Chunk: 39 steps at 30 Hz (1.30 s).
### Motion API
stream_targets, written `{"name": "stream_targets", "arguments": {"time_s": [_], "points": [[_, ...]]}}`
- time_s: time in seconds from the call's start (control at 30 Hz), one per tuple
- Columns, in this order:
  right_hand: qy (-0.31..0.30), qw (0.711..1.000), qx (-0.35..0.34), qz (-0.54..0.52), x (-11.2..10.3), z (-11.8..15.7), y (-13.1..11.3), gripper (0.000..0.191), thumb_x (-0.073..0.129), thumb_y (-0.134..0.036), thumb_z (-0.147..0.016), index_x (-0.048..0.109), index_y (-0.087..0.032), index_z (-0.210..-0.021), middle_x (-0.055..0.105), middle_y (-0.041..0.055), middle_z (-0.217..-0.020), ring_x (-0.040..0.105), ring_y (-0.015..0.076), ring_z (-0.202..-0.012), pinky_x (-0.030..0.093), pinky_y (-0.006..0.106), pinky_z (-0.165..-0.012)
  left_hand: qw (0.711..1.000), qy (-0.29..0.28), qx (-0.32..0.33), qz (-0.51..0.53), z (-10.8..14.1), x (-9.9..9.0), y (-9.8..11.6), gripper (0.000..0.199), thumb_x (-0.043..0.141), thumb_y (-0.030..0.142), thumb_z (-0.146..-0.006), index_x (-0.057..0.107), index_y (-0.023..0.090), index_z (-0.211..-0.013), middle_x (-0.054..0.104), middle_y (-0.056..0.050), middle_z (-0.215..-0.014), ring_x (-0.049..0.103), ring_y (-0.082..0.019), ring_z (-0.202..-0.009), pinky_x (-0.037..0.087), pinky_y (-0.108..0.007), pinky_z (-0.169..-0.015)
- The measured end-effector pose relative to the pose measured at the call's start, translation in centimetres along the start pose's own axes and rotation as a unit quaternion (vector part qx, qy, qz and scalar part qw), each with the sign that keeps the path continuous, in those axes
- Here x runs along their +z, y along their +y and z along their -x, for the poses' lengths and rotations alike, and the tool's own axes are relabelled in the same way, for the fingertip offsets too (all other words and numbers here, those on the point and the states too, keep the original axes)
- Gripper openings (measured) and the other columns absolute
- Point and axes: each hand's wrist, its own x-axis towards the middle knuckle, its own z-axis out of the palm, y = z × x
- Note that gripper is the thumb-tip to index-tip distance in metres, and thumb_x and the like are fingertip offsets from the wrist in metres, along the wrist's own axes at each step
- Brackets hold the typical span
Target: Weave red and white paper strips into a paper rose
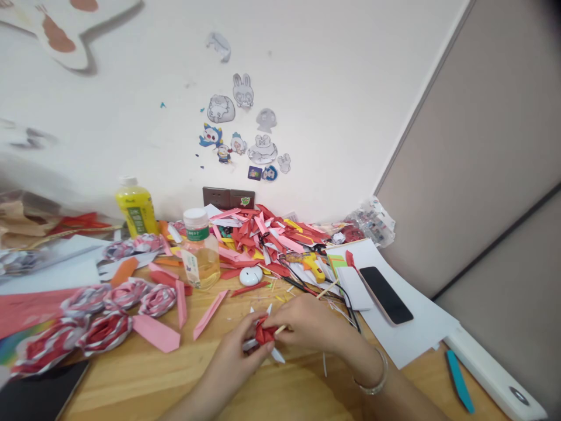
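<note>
While a dark flat panel (41, 392) lies at the near left, the left hand (243, 346) curls half closed over the wooden tabletop (149, 386), thumb and fingers around a piece of red folded paper (263, 332) with white points (277, 355) jutting out, seemingly to steady it. The right hand (309, 324), nearly closed, pinches a pale stick (328, 289) aimed at the red folds, probably gripped close to its tip for fine control; whether the tip touches them I cannot tell. Farther out on the left, red-and-white twisted bundles (107, 332) sit beside pink strips (156, 332); on the right, a phone (386, 295) rests on white sheets (394, 345), perhaps out of the way. Beyond the hands, a yellow glue gun (313, 266) lies against a heap of strips (258, 237), likely for easy reach, and two bottles (137, 211) stand left of it, before the wall (333, 117)
</note>
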Motion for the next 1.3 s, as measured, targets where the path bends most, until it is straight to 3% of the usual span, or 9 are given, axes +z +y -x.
{"name": "stream_targets", "arguments": {"time_s": [0.4,0.57,0.9,0.97,1.03,1.1,1.17,1.3], "points": [[-0.012,0.999,-0.027,0.014,-0.6,0.2,0.4,0.019,0.051,-0.012,-0.077,0.065,-0.02,-0.087,0.069,0.0003,-0.08,0.059,0.0132,-0.072,0.038,0.021,-0.066,1.0,-0.027,0.009,0.006,0.1,0.1,0.3,0.038,0.062,0.026,-0.069,0.061,0.018,-0.105,0.07,-0.007,-0.103,0.065,-0.024,-0.095,0.052,-0.031,-0.082],[-0.022,0.999,-0.028,0.025,-0.8,0.2,0.4,0.012,0.054,-0.019,-0.08,0.065,-0.02,-0.083,0.068,-0.0005,-0.076,0.058,0.0124,-0.069,0.036,0.02,-0.061,0.999,-0.029,0.008,-0.019,0.1,0.0,0.6,0.038,0.062,0.025,-0.068,0.062,0.017,-0.105,0.07,-0.007,-0.101,0.065,-0.024,-0.093,0.053,-0.032,-0.08],[0.044,0.999,-0.027,-0.002,0.0,-0.2,1.0,0.01,0.053,-0.018,-0.084,0.063,-0.02,-0.086,0.067,-0.0009,-0.08,0.059,0.0116,-0.072,0.038,0.019,-0.065,1.0,0.014,0.006,-0.011,0.0,-0.2,-0.4,0.04,0.063,0.03,-0.069,0.058,0.019,-0.107,0.064,-0.008,-0.115,0.06,-0.025,-0.104,0.049,-0.034,-0.088],[0.059,0.997,-0.056,-0.01,0.3,-0.2,1.3,0.011,0.052,-0.016,-0.084,0.062,-0.02,-0.087,0.067,-0.001,-0.083,0.059,0.0112,-0.074,0.038,0.019,-0.067,0.999,0.004,-0.014,0.035,-0.1,-0.4,-0.6,0.05,0.066,0.032,-0.068,0.052,0.02,-0.114,0.066,-0.007,-0.108,0.062,-0.024,-0.099,0.05,-0.032,-0.083],[0.083,0.994,-0.064,-0.004,0.6,-0.1,1.6,0.012,0.051,-0.017,-0.086,0.062,-0.02,-0.085,0.067,-0.0006,-0.082,0.059,0.0119,-0.074,0.038,0.019,-0.068,0.995,-0.008,-0.031,0.092,-0.4,-0.7,-0.8,0.064,0.068,0.036,-0.067,0.041,0.021,-0.123,0.069,-0.004,-0.088,0.066,-0.021,-0.08,0.052,-0.029,-0.068],[0.117,0.992,-0.037,0.004,0.7,-0.1,1.7,0.011,0.051,-0.018,-0.085,0.062,-0.02,-0.084,0.067,-0.0001,-0.081,0.059,0.0129,-0.074,0.037,0.02,-0.067,0.988,-0.012,-0.02,0.153,-0.8,-0.9,-1.1,0.075,0.067,0.045,-0.069,0.029,0.021,-0.129,0.064,0.003,-0.062,0.062,-0.017,-0.055,0.047,-0.025,-0.052],[0.149,0.989,0.013,-0.009,0.6,-0.1,1.4,0.01,0.053,-0.018,-0.084,0.062,-0.02,-0.083,0.067,-0.0009,-0.081,0.059,0.0129,-0.074,0.037,0.02,-0.066,0.979,-0.004,0.016,0.202,-1.0,-1.1,-1.4,0.087,0.065,0.054,-0.067,0.02,0.02,-0.133,0.058,0.006,-0.053,0.055,-0.014,-0.043,0.041,-0.022,-0.044],[0.19,0.971,0.118,-0.088,0.5,-0.4,0.1,0.012,0.053,-0.013,-0.081,0.062,-0.021,-0.079,0.066,-0.0031,-0.078,0.058,0.0111,-0.071,0.035,0.019,-0.062,0.976,0.049,0.079,0.199,-0.8,-0.8,-1.3,0.097,0.072,0.046,-0.063,0.01,0.025,-0.136,0.066,-0.003,-0.085,0.061,-0.016,-0.061,0.046,-0.024,-0.054]]}}
